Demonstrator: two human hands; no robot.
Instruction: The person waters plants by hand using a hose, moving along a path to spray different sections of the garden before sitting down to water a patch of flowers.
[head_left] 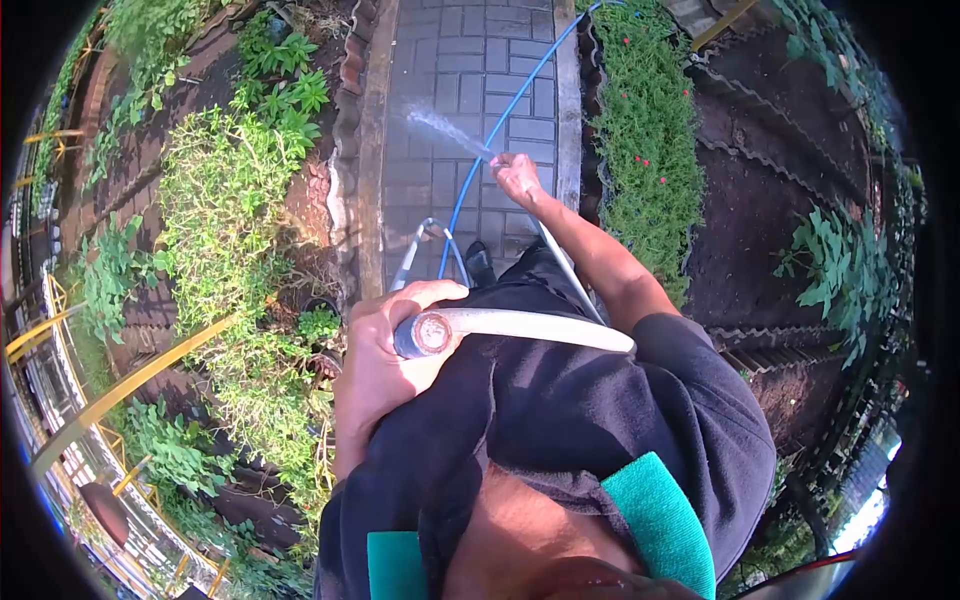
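My right hand (517, 178) is wrapped round the end of a pale hose (568, 268), and a spray of water (440, 127) leaves it towards the upper left over the paving. My left hand (385, 345), close before my torso, has its fingers round a dark cylindrical fitting (408, 338) with a round, brownish, pale-rimmed end. A white curved tube (540, 326) runs from beside this fitting to the right across my dark shirt. Below the spray, a blue hose (463, 200) lies along the path between my hands, near my dark shoe (480, 262).
The wet brick path (433, 60) runs ahead between concrete kerbs. Leafy shrubs (225, 190) grow on the left; a green strip with red flowers (643, 120) and dark soil beds (750, 230) lie right. A yellow bar (140, 375) crosses the left side.
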